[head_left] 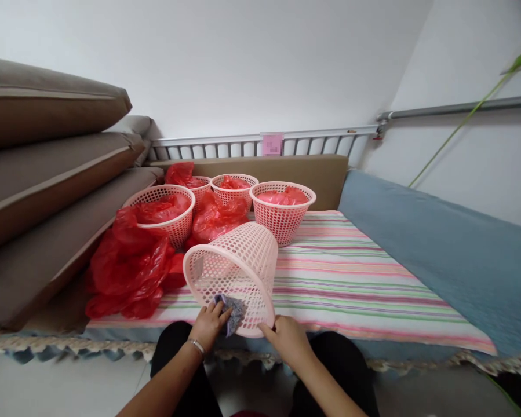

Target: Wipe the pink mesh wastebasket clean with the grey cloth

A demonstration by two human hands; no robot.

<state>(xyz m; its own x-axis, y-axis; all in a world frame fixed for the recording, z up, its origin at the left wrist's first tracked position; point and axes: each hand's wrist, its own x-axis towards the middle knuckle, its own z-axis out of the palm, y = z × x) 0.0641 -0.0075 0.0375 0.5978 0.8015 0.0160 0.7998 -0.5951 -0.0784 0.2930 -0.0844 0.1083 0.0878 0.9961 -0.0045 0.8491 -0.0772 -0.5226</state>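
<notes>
Left hand [208, 325], fingers clamped on cloth [234, 314], apparently wipes the tipped basket [255, 246] (right hand [287, 341] pinches its rim [250, 333]); turning is probably needed next.

Pink square [272, 145]: upright against the white radiator [225, 150], above the brown backrest [321, 174]; a few darker marks show on its face, but they are blurred into little blocks, and I can't make out a letter or figure.
Readable writing: none that I can see from here.
</notes>
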